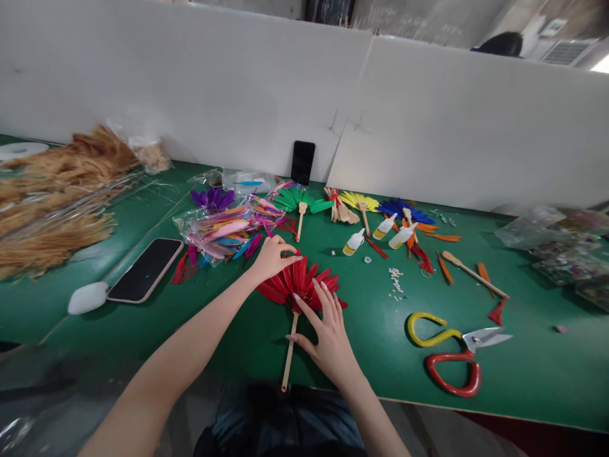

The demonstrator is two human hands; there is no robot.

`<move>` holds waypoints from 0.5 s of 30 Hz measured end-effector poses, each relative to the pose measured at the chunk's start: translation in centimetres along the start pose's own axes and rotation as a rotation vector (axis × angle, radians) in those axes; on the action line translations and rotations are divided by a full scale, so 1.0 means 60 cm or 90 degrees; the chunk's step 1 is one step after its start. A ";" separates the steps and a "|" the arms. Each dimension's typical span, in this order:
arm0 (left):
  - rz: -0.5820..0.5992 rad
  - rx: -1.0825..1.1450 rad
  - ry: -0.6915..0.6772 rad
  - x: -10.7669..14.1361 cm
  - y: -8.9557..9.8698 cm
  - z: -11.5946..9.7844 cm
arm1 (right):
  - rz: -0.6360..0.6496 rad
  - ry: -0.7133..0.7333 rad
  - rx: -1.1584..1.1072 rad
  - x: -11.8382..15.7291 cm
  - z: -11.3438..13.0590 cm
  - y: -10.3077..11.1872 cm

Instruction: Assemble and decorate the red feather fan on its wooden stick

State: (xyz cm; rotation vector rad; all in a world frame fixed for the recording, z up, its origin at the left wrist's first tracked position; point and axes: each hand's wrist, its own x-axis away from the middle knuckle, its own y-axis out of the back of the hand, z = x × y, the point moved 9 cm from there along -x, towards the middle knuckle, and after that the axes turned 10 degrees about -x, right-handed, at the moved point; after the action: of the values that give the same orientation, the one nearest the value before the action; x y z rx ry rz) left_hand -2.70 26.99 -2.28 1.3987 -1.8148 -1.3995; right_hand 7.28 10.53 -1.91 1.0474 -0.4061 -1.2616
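Observation:
A red feather fan [316, 278] with a pale wooden handle [288, 358] lies on the green table in front of me, its handle pointing towards me. My left hand [275, 259] is at the fan's far edge, thumb and index finger pinched at the tip of a red feather. Resting over the fan's right side and lower middle is my right hand [328, 330], fingers spread. Its index fingertip touches the base of the feathers, and its thumb lies by the handle. Part of the feathers is hidden under my hands.
Scissors [469, 341] lie at the right, near scattered white beads [395, 282]. Several glue bottles [354, 242] stand beyond the fan, before green [302, 202], yellow [360, 202] and blue fans [404, 209]. A phone [145, 270], bagged feathers [223, 230] and dried grass [61, 197] occupy the left.

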 end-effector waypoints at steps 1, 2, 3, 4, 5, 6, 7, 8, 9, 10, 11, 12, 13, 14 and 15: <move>0.002 -0.002 -0.002 -0.001 -0.002 0.000 | 0.002 0.000 0.000 0.000 0.000 0.000; 0.005 -0.002 -0.002 -0.001 -0.003 0.001 | 0.002 -0.001 -0.001 0.000 -0.001 0.000; 0.007 0.002 0.000 -0.002 -0.005 0.002 | 0.002 -0.001 -0.001 0.000 -0.001 0.000; 0.004 0.009 0.002 -0.003 -0.004 0.005 | 0.002 -0.001 -0.001 0.000 -0.002 -0.001; -0.003 0.017 0.006 -0.005 -0.002 0.008 | 0.002 -0.002 -0.001 0.000 -0.002 -0.001; -0.015 0.024 0.012 -0.006 0.001 0.013 | 0.003 -0.003 -0.002 0.000 -0.002 -0.001; -0.029 0.031 0.020 -0.008 0.006 0.018 | 0.003 -0.005 -0.002 0.000 -0.003 -0.001; -0.043 0.036 0.027 -0.009 0.011 0.024 | 0.002 -0.006 -0.003 0.001 -0.003 -0.001; -0.053 0.039 0.032 -0.011 0.016 0.028 | 0.002 -0.008 -0.003 0.001 -0.003 -0.001; -0.058 0.042 0.034 -0.012 0.020 0.032 | 0.002 -0.009 -0.004 0.001 -0.004 -0.001; -0.059 0.045 0.033 -0.013 0.023 0.033 | 0.002 -0.010 -0.005 0.001 -0.004 -0.001; -0.058 0.049 0.029 -0.014 0.026 0.033 | 0.003 -0.011 -0.005 0.001 -0.004 -0.001; -0.057 0.053 0.024 -0.015 0.028 0.031 | 0.005 -0.011 -0.005 0.001 -0.004 -0.001; -0.055 0.056 0.020 -0.014 0.029 0.030 | 0.006 -0.012 -0.006 0.001 -0.005 -0.002; -0.053 0.057 0.018 -0.014 0.029 0.028 | 0.007 -0.013 -0.006 0.000 -0.005 -0.002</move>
State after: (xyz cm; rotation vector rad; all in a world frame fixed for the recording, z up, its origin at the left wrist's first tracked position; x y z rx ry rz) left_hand -4.50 28.42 -1.16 1.5483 -1.8416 -1.3471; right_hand 7.45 10.65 -2.17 1.0244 -0.4207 -1.2642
